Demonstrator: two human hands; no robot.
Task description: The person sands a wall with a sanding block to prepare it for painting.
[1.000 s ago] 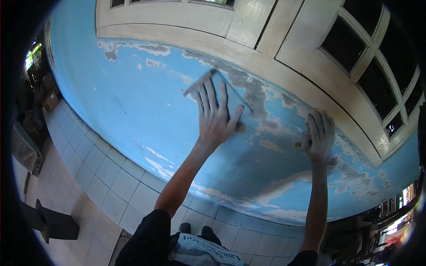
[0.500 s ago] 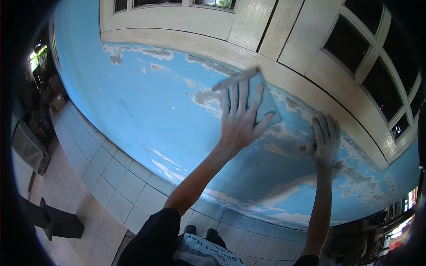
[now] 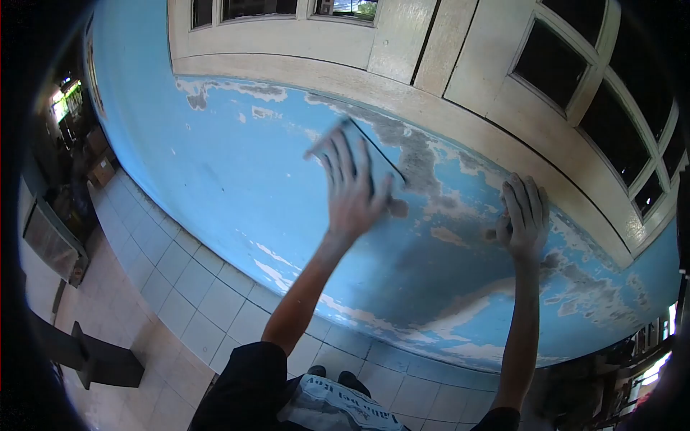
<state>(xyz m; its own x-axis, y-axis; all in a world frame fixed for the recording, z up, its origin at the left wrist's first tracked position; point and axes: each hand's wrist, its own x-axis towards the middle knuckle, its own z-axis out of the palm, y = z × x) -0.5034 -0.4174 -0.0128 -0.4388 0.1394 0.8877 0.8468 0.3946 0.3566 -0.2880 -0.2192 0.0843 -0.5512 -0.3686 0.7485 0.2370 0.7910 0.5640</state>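
My left hand (image 3: 350, 190) lies flat against the blue wall (image 3: 244, 169), fingers spread and somewhat blurred. Beneath its fingers is a thin bluish sheet of sandpaper (image 3: 377, 164), its dark straight edge slanting across the wall and one end curled up by the fingertips. Dust coats both hands. My right hand (image 3: 526, 215) rests on the wall just below the window frame, fingers stretched upward and thumb bent at the side. Nothing shows in it, though its palm is hidden. Around the hands the paint is worn into grey and white patches (image 3: 420, 161).
A cream wooden window frame (image 3: 402, 79) with dark panes borders the wall above. Below are pale floor tiles (image 3: 223, 305). At lower left stands a dark post-like object (image 3: 108, 359); a cardboard box (image 3: 101, 172) sits farther back on the left.
My left hand has slid left and slightly down along the wall with the sandpaper, uncovering a grey patch below the frame. My right hand has stayed in the same place.
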